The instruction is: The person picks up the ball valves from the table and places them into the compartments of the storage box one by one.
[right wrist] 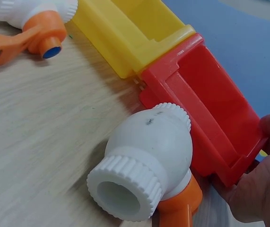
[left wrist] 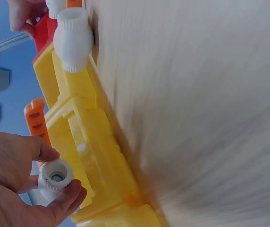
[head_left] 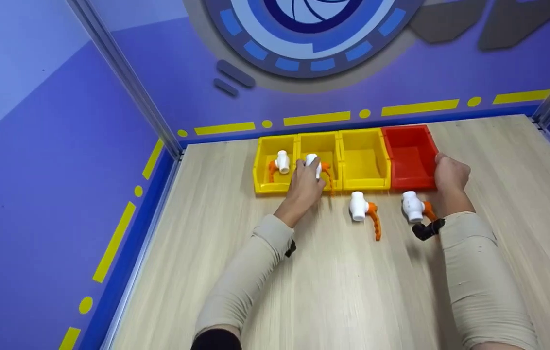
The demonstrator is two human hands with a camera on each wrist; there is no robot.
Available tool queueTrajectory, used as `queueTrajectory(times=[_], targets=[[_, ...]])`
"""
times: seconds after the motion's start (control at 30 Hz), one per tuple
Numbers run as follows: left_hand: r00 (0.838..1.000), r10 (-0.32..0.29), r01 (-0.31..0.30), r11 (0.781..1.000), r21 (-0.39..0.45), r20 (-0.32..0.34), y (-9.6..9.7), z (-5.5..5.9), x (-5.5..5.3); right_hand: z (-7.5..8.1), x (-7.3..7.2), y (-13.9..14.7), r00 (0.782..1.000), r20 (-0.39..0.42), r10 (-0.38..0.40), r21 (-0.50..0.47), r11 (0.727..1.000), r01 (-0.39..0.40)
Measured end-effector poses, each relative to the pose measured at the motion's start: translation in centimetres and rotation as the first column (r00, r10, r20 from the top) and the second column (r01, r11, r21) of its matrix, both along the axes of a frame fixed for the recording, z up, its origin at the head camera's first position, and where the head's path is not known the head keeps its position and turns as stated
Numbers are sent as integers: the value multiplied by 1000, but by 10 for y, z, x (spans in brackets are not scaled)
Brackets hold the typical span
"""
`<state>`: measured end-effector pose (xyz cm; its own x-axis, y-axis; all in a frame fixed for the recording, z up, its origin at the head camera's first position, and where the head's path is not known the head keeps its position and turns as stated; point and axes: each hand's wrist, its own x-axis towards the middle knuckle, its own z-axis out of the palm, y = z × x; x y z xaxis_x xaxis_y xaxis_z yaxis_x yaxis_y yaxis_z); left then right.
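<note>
My left hand (head_left: pixel 306 187) is covering part of the white valve (head_left: pixel 312 160) I am pinching, and the left wrist view's edge is cutting that hand off. Round the red bin (head_left: pixel 413 184) my right hand (head_left: pixel 451 174) is gripping — some fingers disappearing behind its side — while the black piece (head_left: pixel 428 229) at my wrist is hiding the end of an orange handle (head_left: pixel 429 211). The wood table (left wrist: pixel 196 118) is blurring in the left wrist view; the round emblem (head_left: pixel 311 36) is running off the head view's top.
</note>
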<state>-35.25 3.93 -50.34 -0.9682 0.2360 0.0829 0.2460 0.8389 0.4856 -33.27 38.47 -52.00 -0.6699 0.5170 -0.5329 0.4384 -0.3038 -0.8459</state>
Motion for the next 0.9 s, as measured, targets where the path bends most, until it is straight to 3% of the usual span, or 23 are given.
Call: queueTrajectory(times=[0.43,0.67,0.9], targets=[[997,45,-36,987,-159,58,21,9,-31,1,0,-2,1000,-5,8,-26,1000,-8],[993,62,-41,980,-194,105,28,4,-41,1,-2,-4,1000,-10,-18,-21,1000,18],[987,71,-46,984,-171,141,34,-4,-47,-2,-3,-2,1000,-15,-17,-26,1000,17]])
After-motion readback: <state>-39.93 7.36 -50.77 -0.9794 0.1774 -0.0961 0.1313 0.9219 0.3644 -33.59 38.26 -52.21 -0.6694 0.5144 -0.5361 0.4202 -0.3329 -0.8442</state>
